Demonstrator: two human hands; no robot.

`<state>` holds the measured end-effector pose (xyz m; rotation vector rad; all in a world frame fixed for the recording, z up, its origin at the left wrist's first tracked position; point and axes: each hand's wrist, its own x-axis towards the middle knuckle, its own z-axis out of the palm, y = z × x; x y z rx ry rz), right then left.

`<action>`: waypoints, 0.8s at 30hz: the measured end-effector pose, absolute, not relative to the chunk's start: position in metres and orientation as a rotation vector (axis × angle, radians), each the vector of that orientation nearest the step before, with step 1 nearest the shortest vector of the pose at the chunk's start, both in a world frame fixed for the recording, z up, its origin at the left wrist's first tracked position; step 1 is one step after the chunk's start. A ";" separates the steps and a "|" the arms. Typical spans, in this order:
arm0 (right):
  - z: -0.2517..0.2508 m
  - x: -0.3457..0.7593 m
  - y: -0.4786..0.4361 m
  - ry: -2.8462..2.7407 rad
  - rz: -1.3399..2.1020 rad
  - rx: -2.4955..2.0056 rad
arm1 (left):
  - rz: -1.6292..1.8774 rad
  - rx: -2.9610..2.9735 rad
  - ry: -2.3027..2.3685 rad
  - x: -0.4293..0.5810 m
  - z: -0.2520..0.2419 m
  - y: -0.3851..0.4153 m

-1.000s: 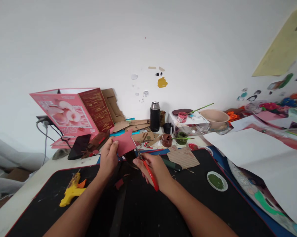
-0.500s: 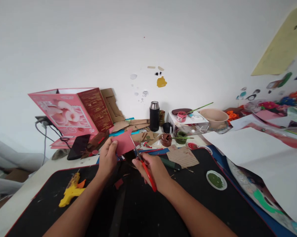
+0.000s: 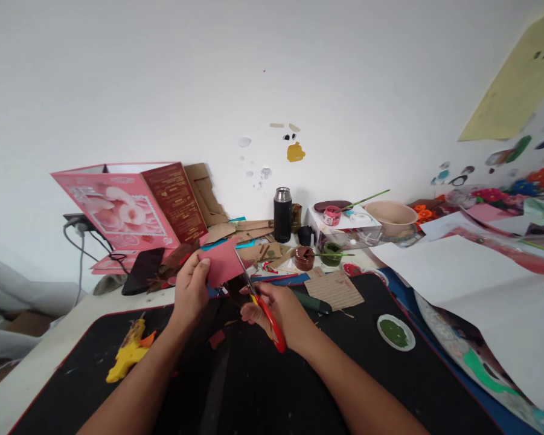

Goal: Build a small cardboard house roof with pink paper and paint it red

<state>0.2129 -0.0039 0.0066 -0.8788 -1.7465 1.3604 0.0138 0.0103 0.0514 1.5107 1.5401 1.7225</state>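
My left hand (image 3: 191, 290) pinches a piece of red-pink card (image 3: 221, 263) and holds it up over the black mat (image 3: 172, 386). In my right hand (image 3: 278, 309) are red-handled scissors (image 3: 261, 308), fingers through the loops. The blades point up and touch the card's right edge. A small red offcut (image 3: 217, 338) lies on the mat below my hands.
A yellow glue gun (image 3: 127, 351) lies at the mat's left. Corrugated cardboard (image 3: 335, 289), a green paint lid (image 3: 395, 332), paint pots (image 3: 305, 257), a black flask (image 3: 282, 214), a beige bowl (image 3: 392, 216) and a pink box (image 3: 127, 205) stand behind. White paper sheets (image 3: 480, 290) cover the right.
Both hands have drifted slightly left and up with the card and scissors. The blades stay at the card's right edge.
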 end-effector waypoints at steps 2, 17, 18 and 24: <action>0.012 0.215 -0.005 -1.748 1.358 -0.804 | 1.690 1.538 1.531 0.014 0.050 0.010; 0.009 0.215 -0.008 -1.599 1.409 -0.992 | 1.627 1.532 1.518 0.024 0.040 0.006; 0.009 0.215 -0.008 -1.606 1.404 -0.995 | 1.631 1.533 1.513 0.024 0.040 0.007; 0.011 0.214 -0.011 -1.670 1.288 -1.047 | 1.636 1.514 1.486 0.023 0.033 0.009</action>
